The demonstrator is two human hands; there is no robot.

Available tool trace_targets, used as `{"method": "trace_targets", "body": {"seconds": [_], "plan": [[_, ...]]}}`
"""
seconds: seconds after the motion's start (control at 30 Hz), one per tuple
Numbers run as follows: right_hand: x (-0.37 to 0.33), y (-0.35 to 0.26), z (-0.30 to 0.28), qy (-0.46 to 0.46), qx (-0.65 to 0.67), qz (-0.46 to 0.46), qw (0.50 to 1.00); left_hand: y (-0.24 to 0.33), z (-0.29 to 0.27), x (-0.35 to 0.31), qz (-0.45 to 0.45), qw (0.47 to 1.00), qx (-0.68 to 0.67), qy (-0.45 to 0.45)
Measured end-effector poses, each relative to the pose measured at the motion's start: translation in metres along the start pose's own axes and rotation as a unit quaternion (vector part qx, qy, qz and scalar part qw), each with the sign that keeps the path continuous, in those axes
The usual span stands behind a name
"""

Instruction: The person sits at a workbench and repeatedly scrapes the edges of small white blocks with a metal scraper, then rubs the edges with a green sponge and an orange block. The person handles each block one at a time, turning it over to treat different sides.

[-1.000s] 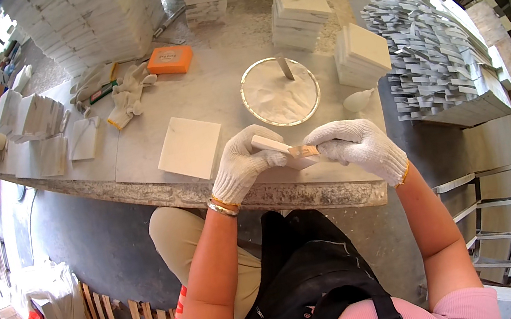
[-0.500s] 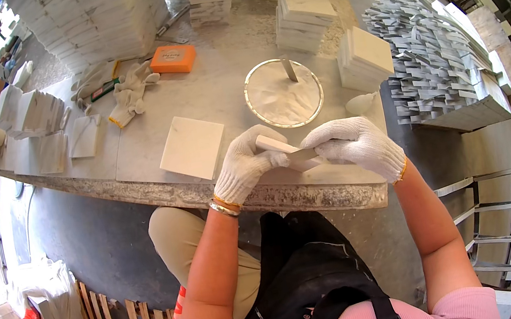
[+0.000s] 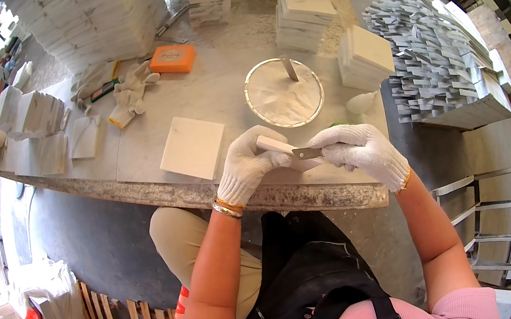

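Observation:
My left hand (image 3: 251, 164), in a white knit glove, grips a white stone tile (image 3: 275, 145) above the table's front edge, with the tile's narrow edge facing up. In my gloved right hand (image 3: 362, 150) is a small flat metal blade (image 3: 306, 153) with a hole in it. The blade lies against or just over the tile's edge at its right end; contact is hard to tell. Beyond my hands stands a round bowl (image 3: 249, 103) of white paste or powder, with a metal scraper (image 3: 290, 70) stuck upright in it. Another square tile (image 3: 193, 147) rests flat to the left.
Stacked tiles (image 3: 366, 58) stand right of the bowl, and taller stacks (image 3: 91, 25) at the back. An orange box (image 3: 172, 59) and loose gloves (image 3: 131, 94) lie at the left rear. A pile of small stone strips (image 3: 426, 50) fills the right side, beside a metal rack (image 3: 495, 220).
My right hand has shifted slightly right and down, and the blade has turned so its flat face with the hole shows. My left hand and the tile are nearly unmoved.

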State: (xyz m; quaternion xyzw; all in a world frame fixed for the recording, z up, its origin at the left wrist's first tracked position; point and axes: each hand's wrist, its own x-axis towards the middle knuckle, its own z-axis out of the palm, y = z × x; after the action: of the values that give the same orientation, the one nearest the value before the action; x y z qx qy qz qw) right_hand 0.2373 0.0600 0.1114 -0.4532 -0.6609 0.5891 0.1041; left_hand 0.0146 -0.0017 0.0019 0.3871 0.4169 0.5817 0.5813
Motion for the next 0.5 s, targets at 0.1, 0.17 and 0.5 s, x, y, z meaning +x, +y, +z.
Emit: {"method": "trace_targets", "body": {"seconds": [0.1,0.17,0.5], "plan": [[-0.004,0.003,0.004,0.020,0.018,0.000,1.000,0.001,0.000,0.000,-0.004,1.000,-0.001,-0.002],[-0.008,0.003,0.008,0.037,0.027,-0.001,0.999,0.002,0.002,-0.001,-0.005,1.000,-0.012,-0.001],[-0.017,0.012,0.030,0.111,0.083,-0.008,0.990,-0.006,0.000,-0.001,0.017,0.999,0.034,0.016]]}}
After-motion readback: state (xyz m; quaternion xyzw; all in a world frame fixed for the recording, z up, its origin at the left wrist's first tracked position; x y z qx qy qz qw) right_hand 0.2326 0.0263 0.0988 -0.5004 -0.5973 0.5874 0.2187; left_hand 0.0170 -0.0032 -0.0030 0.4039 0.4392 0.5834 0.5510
